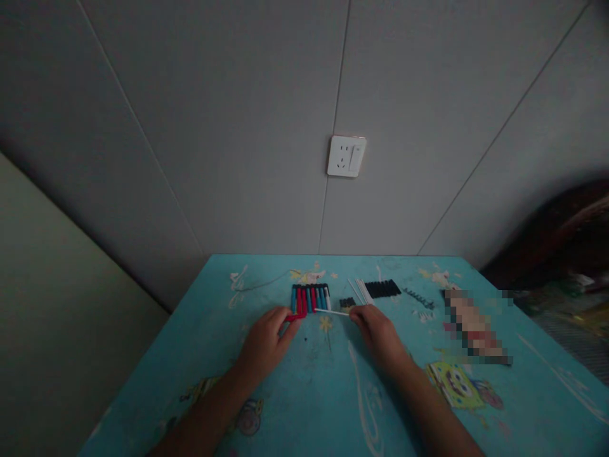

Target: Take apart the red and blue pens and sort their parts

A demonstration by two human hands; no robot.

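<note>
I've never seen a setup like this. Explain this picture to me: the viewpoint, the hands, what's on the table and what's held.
No machine here: these are a person's bare hands, seen from a camera worn on the head. The left hand holds a small red piece, the right hand a thin white stick. Beyond them on the blue table lies a row of red, blue and white tubes with black ends. To its right are more white sticks beside a row of black pieces. Farther right, a pixelated item cannot be made out.
</note>
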